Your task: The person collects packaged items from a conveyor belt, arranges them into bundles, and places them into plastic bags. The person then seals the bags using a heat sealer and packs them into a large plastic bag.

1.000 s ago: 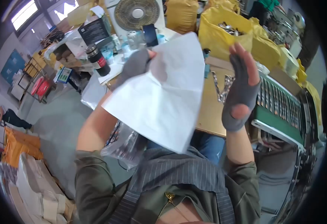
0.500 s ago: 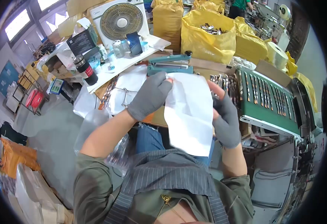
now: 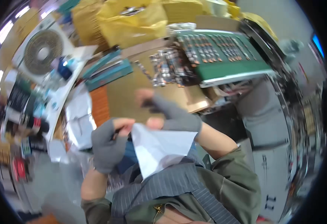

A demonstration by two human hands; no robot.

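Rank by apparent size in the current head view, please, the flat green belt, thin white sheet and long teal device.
1. Flat green belt
2. Thin white sheet, nearer the camera
3. Long teal device

Off to my left, a white fan stands at the back of a white tabletop, with a dark blue item and some clear containers in front of it. Nearer me on that side I see a black box and a dark flask with a red label. Ahead of me, a wide yellow sack gapes, shiny pieces showing inside, between a tall yellow sack and another yellow sack. Grey floor shows at my lower left, near a blurred red object. At my far right glows a blue screen.
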